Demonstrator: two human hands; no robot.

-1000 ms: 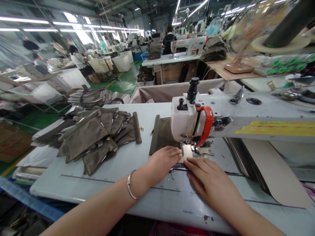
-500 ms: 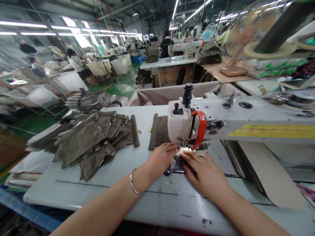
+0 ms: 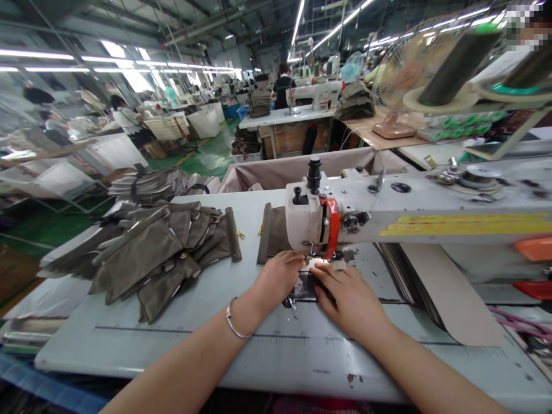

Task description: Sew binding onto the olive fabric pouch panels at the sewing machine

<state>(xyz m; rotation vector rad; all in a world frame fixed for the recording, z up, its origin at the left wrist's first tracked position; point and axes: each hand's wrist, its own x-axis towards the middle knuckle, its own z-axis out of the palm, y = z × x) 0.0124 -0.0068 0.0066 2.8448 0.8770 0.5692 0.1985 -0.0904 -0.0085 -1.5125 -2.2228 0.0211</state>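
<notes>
A small pale piece of fabric (image 3: 318, 264) lies under the needle area of a white sewing machine (image 3: 304, 221), brightly lit. My left hand (image 3: 280, 280) is closed, its fingertips pinched at the piece's left edge. From the right, my right hand (image 3: 351, 296) presses its fingers on the same piece, thumb bent below them. Behind the machine head, a grey-brown fabric panel (image 3: 272, 233) with a gold zipper pull is partly hidden. More grey-brown zippered fabric pieces (image 3: 140, 253) are heaped to the left of my left hand.
Stacked long pale and dark panels (image 3: 448, 293) lie under the machine arm. Thread cones (image 3: 459, 63) and a fan (image 3: 403, 80) stand at the right. Behind the table (image 3: 172, 356) is a fabric-lined bin (image 3: 267, 167). A co-worker (image 3: 283, 85) is farther back.
The view has turned slightly right, so the machine and table appear farther left. Both hands keep nearly the same place at the needle.
</notes>
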